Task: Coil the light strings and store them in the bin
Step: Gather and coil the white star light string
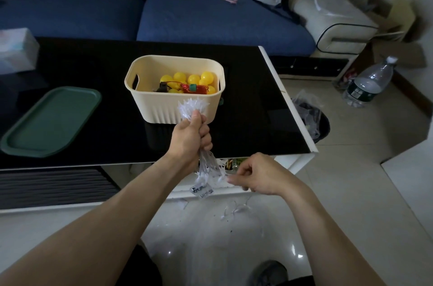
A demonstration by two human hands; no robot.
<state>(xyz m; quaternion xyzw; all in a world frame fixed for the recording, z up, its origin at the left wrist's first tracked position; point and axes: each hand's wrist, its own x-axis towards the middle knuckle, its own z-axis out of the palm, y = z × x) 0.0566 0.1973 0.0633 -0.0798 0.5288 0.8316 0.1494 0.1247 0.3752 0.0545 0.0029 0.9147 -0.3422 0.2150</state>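
Here the left hand (192, 135) squeezes a bunch of white lights (193, 105) near the bin (164, 110). The right hand (257, 175) pinches the loose string (234, 209).

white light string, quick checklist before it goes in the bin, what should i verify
1. Left hand grips the white light string bundle: ok.
2. Whole string coiled: not ok, a tail trails below toward the floor.
3. Right hand holds the loose strand: ok.
4. Bin open and in front of the bundle: ok.
5. Room in bin beside the yellow ball lights: cannot tell.
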